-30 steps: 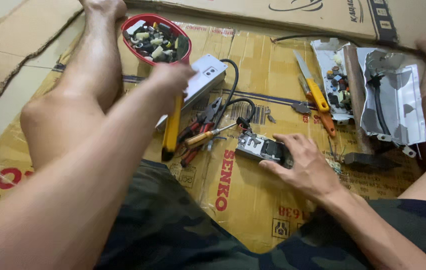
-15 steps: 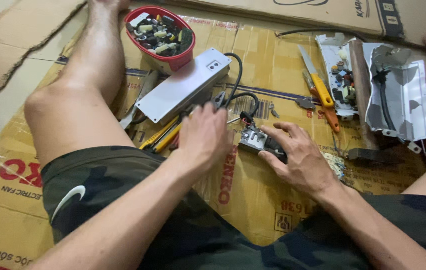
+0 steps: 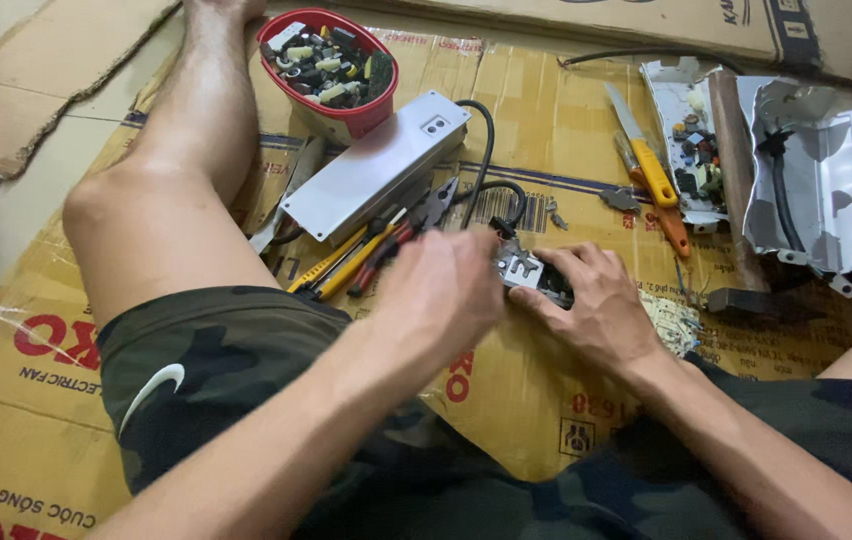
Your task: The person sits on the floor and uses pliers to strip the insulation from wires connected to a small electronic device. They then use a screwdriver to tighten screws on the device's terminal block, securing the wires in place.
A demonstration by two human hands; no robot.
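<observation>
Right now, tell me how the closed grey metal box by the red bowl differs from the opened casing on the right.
The grey metal box is shut, flat and smooth; the opened casing is bent apart, showing its inside. The box lies diagonally, the casing roughly upright in view. Both are grey metal with a black cable.

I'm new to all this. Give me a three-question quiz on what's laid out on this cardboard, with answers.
1. True or false: both hands are on the small dark component.
2. Where does the red bowl of small parts sit? A) beside the far end of the grey metal box B) on the person's lap C) under the opened metal casing
3. What colour is the handle of the knife?

Key:
1. True: the left hand and right hand meet on it.
2. A
3. Yellow
</observation>
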